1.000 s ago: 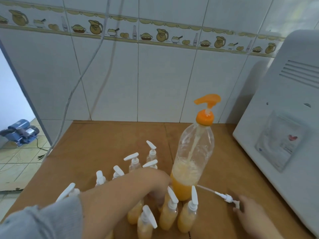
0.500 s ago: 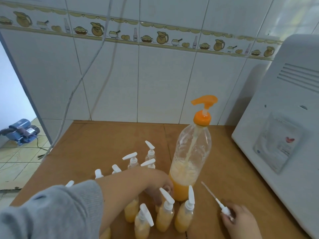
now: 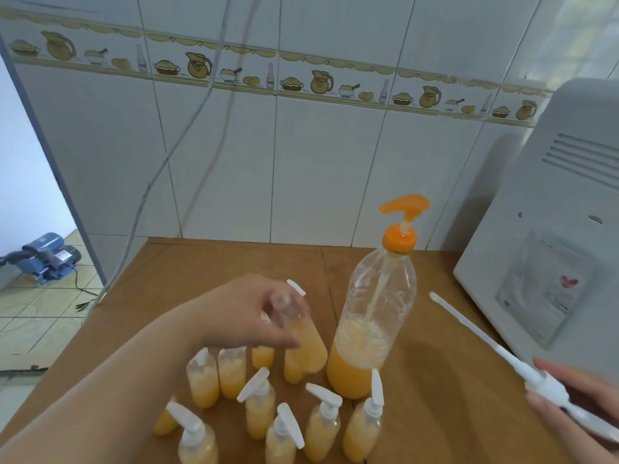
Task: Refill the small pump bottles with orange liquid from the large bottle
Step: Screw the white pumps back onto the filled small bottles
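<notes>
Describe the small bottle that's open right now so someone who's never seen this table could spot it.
Find the large bottle with the orange pump on the brown table. Just left of it, the left hand grips one small bottle, raised above the cluster. Unlike its neighbours, it has no white pump fitted.

The lifted small bottle [image 3: 303,343] is showing motion blur, its neck and top lying partly behind the fingers of the left hand [image 3: 254,313], so whether it is carrying a cap cannot be told. The white pump [image 3: 549,386] is running out past the right edge, its head lying under the right hand [image 3: 582,406], which is itself being cut off by that edge. Two front pump bottles [image 3: 197,443] are being clipped by the bottom edge, one behind the left forearm is showing only its orange base [image 3: 164,425], and the label [image 3: 539,289] on the white appliance [image 3: 549,209] is too small to read.
</notes>
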`<action>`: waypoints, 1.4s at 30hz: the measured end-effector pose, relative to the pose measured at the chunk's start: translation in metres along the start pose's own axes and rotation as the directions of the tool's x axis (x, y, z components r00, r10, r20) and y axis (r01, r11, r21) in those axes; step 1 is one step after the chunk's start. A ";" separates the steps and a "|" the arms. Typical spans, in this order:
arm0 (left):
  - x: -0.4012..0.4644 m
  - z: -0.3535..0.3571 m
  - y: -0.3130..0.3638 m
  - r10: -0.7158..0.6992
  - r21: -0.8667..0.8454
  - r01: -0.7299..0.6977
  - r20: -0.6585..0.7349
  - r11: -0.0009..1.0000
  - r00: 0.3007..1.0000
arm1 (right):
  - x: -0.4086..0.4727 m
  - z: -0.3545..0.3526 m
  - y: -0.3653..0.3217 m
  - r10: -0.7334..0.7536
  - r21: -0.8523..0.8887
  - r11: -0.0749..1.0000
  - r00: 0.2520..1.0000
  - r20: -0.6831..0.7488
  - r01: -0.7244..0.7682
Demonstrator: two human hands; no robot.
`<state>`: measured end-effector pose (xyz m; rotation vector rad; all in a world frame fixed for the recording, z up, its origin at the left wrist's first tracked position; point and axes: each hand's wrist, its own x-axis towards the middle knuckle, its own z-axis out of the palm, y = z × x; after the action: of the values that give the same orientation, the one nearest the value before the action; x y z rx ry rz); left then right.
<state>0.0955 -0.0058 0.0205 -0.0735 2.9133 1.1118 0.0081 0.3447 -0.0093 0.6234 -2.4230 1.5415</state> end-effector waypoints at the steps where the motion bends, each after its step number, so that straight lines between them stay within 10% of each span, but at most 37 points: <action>1: -0.008 0.001 -0.002 -0.011 -0.094 -0.002 -0.137 0.996 0.991 | 0.007 0.003 -0.014 -0.053 0.044 0.998 0.999 0.014 0.052; 4: -0.026 0.024 -0.006 -0.233 -0.527 -0.054 -0.461 0.848 0.856 | 0.006 0.030 -0.049 -0.102 0.231 0.966 0.993 -0.061 0.113; 7: -0.029 0.048 0.004 -0.483 -0.872 -0.223 -0.435 0.435 0.760 | 0.008 0.053 -0.084 -0.051 0.333 0.941 0.998 -0.045 0.063; 9: -0.031 0.052 0.010 -0.523 -0.898 -0.293 -0.431 0.328 0.735 | 0.010 0.063 -0.099 -0.076 0.407 0.912 0.997 0.025 0.059; 16: -0.049 0.047 0.006 -0.274 -0.469 -0.189 -0.748 0.863 0.604 | 0.014 0.087 -0.114 -0.151 0.358 0.931 0.965 0.213 0.067; 29: -0.052 0.053 -0.003 -0.006 -0.031 -0.020 -0.669 0.999 0.743 | 0.036 0.086 -0.138 -0.428 0.024 0.888 0.809 0.403 0.459; 36: -0.048 0.053 0.027 -0.065 -0.286 -0.170 -0.659 0.943 0.749 | 0.037 0.127 -0.149 -0.091 0.168 0.986 0.809 0.580 -0.009; 39: -0.052 0.050 0.031 -0.086 -0.324 -0.177 -0.658 0.929 0.748 | 0.039 0.130 -0.146 -0.052 0.512 0.762 0.749 0.661 -0.398; 42: -0.052 0.053 0.034 -0.085 -0.344 -0.185 -0.638 0.920 0.765 | 0.036 0.138 -0.136 -0.017 0.572 0.698 0.789 0.614 -0.430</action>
<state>0.1463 0.0564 0.0059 -0.4824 3.1790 2.0243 0.0447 0.1620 0.0551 1.1069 -2.2682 2.7748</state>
